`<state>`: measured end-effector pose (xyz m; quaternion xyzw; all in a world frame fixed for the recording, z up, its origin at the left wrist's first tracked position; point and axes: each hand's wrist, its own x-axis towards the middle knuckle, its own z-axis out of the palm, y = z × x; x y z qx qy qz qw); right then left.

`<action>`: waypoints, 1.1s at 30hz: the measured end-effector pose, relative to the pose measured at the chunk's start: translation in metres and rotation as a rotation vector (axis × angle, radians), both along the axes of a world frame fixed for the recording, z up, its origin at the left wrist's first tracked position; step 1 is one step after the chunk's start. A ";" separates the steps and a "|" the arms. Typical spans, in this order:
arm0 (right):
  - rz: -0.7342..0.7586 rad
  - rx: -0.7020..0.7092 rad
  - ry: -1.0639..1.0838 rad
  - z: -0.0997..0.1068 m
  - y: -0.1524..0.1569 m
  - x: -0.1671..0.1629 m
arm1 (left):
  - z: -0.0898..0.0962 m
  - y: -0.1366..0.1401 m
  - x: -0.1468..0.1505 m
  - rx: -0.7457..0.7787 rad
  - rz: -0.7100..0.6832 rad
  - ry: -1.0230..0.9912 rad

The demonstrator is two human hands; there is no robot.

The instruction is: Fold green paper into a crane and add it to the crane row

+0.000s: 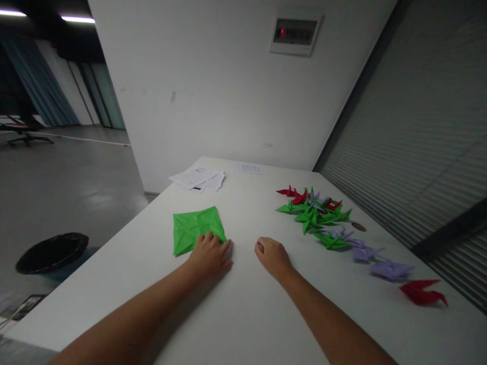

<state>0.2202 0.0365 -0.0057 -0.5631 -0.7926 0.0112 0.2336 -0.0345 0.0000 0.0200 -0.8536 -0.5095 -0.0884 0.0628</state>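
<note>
A square sheet of green origami paper [190, 223] with crease lines lies on the white table [239, 299]. My left hand [210, 253] rests on its near right corner, fingers spread and palm down, hiding part of that edge. To the right, apart from the paper, my right hand [273, 256] is curled into a fist on the tabletop. No object shows in the fist.
Folded paper cranes in green [310, 218], red [422, 292] and purple [391, 270] run along the table's right side. A small brown disc [358, 226] lies beside them. Printed sheets [196, 177] lie at the back left. A black-lined bin [53, 251] stands on the floor left.
</note>
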 end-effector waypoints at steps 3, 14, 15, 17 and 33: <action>-0.002 -0.016 0.037 0.001 0.003 0.001 | 0.011 -0.016 0.018 0.038 -0.180 0.004; 0.002 -0.081 0.141 -0.001 0.007 0.004 | -0.001 0.063 -0.088 -0.108 0.408 -0.186; 0.010 -0.081 0.140 -0.001 0.006 0.003 | -0.007 0.069 -0.095 -0.165 0.418 -0.193; 0.032 -0.083 0.137 -0.001 0.003 0.003 | -0.014 0.078 -0.101 -0.210 0.431 -0.199; -0.123 -0.319 0.561 -0.013 0.002 0.006 | -0.004 0.071 -0.091 -0.376 0.324 -0.529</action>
